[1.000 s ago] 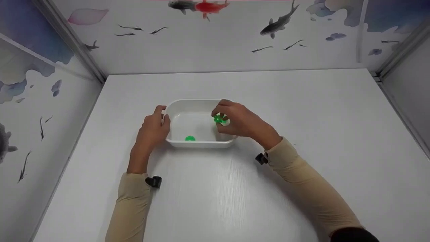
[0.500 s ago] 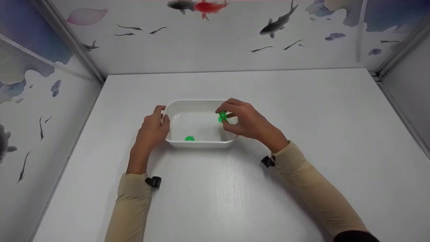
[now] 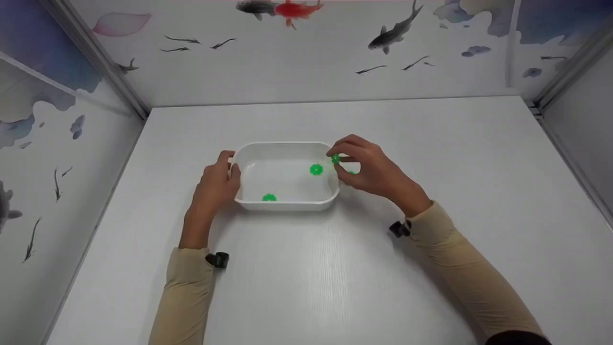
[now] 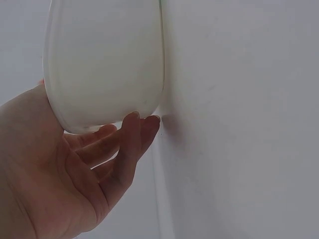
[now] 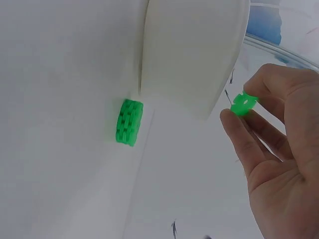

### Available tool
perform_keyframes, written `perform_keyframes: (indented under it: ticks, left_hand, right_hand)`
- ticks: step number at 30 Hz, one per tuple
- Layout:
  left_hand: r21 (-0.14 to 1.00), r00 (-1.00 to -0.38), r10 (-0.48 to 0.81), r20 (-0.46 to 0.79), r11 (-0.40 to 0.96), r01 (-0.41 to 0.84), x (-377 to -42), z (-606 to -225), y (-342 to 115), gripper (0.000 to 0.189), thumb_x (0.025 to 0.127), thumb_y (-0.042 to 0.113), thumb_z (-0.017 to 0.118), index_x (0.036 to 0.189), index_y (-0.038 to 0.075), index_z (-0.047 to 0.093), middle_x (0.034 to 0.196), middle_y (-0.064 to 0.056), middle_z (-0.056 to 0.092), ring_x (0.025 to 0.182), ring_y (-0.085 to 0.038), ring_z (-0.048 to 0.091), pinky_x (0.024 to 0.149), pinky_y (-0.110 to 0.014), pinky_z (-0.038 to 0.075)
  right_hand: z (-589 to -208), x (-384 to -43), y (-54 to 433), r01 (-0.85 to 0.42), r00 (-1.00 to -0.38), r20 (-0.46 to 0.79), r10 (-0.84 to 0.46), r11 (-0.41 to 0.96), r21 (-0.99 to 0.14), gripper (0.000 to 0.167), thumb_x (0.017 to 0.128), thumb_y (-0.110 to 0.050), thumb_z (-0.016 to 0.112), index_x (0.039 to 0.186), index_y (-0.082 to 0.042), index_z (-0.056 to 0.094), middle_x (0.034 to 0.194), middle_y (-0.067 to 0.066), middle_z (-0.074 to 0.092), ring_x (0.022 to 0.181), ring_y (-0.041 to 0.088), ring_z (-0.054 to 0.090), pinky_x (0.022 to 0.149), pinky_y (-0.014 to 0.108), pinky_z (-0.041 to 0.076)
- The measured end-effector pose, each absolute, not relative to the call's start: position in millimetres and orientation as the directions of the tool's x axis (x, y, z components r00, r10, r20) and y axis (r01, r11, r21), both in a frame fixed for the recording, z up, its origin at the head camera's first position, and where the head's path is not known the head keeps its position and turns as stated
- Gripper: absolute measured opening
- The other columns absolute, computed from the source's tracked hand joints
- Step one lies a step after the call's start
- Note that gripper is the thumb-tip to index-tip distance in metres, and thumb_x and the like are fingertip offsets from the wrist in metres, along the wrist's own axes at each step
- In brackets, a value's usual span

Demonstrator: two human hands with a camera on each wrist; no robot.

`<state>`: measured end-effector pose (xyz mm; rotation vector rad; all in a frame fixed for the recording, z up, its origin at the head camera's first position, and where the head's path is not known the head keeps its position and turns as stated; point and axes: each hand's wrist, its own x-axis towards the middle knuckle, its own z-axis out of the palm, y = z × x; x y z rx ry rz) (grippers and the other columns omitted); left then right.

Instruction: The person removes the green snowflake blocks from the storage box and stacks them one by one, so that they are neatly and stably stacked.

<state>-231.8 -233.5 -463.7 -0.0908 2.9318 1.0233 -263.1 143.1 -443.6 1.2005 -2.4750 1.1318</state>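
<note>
My left hand (image 3: 216,184) grips the left end of a white rectangular tray (image 3: 286,206), its thumb at the near inner rim and its fingers outside. The left wrist view has those fingers curled under the tray's end wall (image 4: 104,64). Above the tray's right rim, my right hand (image 3: 378,167) pinches a green notched plastic disc (image 5: 243,103) between thumb and fingertips. Inside the tray lie two similar discs: one green disc (image 3: 316,169) on the right, another green disc (image 3: 269,197) by the near wall, partly hidden by the rim.
Just outside the tray's right end, a stack of green notched discs (image 5: 129,122) stands on the white table (image 3: 306,278); in the head view my right hand mostly hides it. Panels printed with fish (image 3: 395,36) enclose the table at the back and left.
My right hand has let go of one green disc inside the tray and drawn back rightward to the rim with another disc in its fingertips. My left hand keeps its grip.
</note>
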Motion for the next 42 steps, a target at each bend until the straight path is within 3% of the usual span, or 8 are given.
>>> perform_keyframes:
  ticks: [11,23,32,42]
  left_hand:
    - [0.622,-0.998,-0.047,-0.046,0.780,-0.065,-232.1,-462.7,-232.7,0.050,0.116,0.028,0.043,0.162,0.011,0.043,0.144,-0.021,0.068,0.107,-0.031,0.071,0.096,-0.053,0.059]
    - [0.619,-0.997,-0.053,-0.047,0.782,-0.071,-230.1,-463.7,-232.3,0.050,0.116,0.030,0.041,0.162,0.012,0.043,0.139,-0.018,0.071,0.107,-0.029,0.072,0.093,-0.050,0.060]
    - [0.620,-0.997,-0.058,-0.055,0.781,-0.079,-230.7,-464.5,-232.0,0.050,0.116,0.030,0.040,0.163,0.012,0.043,0.144,-0.019,0.069,0.114,-0.031,0.072,0.099,-0.053,0.058]
    - [0.619,-0.997,-0.048,-0.057,0.782,-0.073,-231.2,-463.6,-232.8,0.050,0.116,0.030,0.040,0.162,0.013,0.043,0.140,-0.018,0.070,0.109,-0.030,0.070,0.097,-0.053,0.058]
  right_hand:
    - [-448.7,-266.6,173.9,-0.697,-0.704,0.407,-0.582,0.459,-0.550,0.030,0.095,-0.001,0.078,0.125,-0.007,0.074,0.128,0.007,0.068,0.119,0.022,0.071,0.093,0.044,0.064]
    - [-452.7,-270.7,180.2,-0.623,-0.743,0.233,-0.628,0.521,-0.584,0.031,0.095,-0.004,0.082,0.125,-0.004,0.075,0.127,0.009,0.069,0.118,0.023,0.071,0.093,0.037,0.064]
    - [-456.2,-270.7,179.0,-0.599,-0.748,0.153,-0.646,0.556,-0.576,0.035,0.096,-0.003,0.080,0.131,-0.003,0.076,0.129,0.011,0.072,0.120,0.026,0.072,0.097,0.041,0.063]
    - [-461.8,-269.3,174.5,-0.593,-0.737,0.085,-0.670,0.581,-0.557,0.036,0.096,-0.003,0.080,0.132,-0.006,0.077,0.132,0.009,0.073,0.121,0.026,0.072,0.098,0.041,0.063]
